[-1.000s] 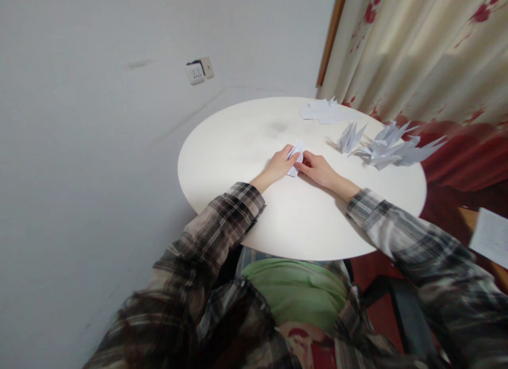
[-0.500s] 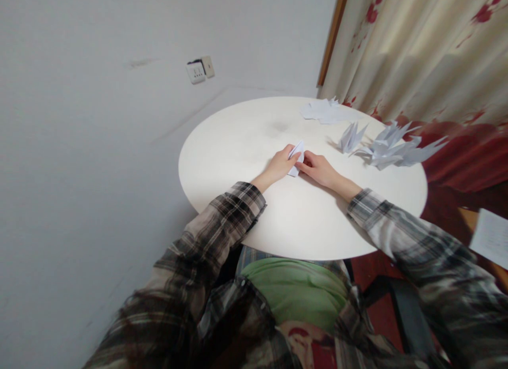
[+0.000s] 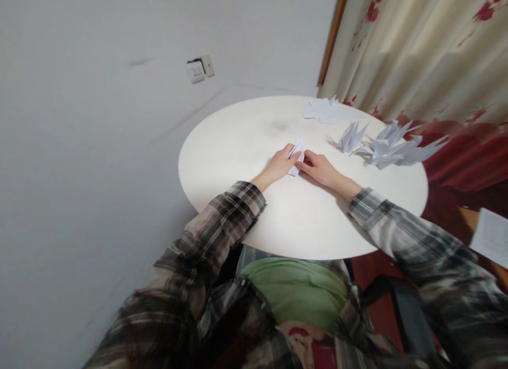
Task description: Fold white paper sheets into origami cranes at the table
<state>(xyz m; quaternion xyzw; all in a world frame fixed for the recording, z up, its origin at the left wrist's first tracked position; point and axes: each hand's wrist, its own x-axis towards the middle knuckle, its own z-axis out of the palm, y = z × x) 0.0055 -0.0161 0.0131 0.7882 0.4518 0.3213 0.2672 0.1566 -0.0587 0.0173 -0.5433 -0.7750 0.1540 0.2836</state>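
A small piece of folded white paper point(image 3: 294, 170) is held between my two hands just above the round white table point(image 3: 222, 146). My left hand point(image 3: 281, 162) is closed on its left side, with the thumb across the front. On the right edge of the paper, my right hand point(image 3: 318, 168) pinches with thumb and forefinger. The paper's upper end comes to a narrow point, and its middle is partly covered by my fingers. To the right of my hands stands a folded paper crane point(image 3: 351, 138).
Several more paper cranes point(image 3: 391, 146) cluster at the table's right edge. Flat white paper sheets point(image 3: 323, 110) lie at the back. A wall with a socket point(image 3: 196, 71) rises on the left, a curtain point(image 3: 420, 56) on the right. A black chair armrest point(image 3: 408, 311) is at lower right.
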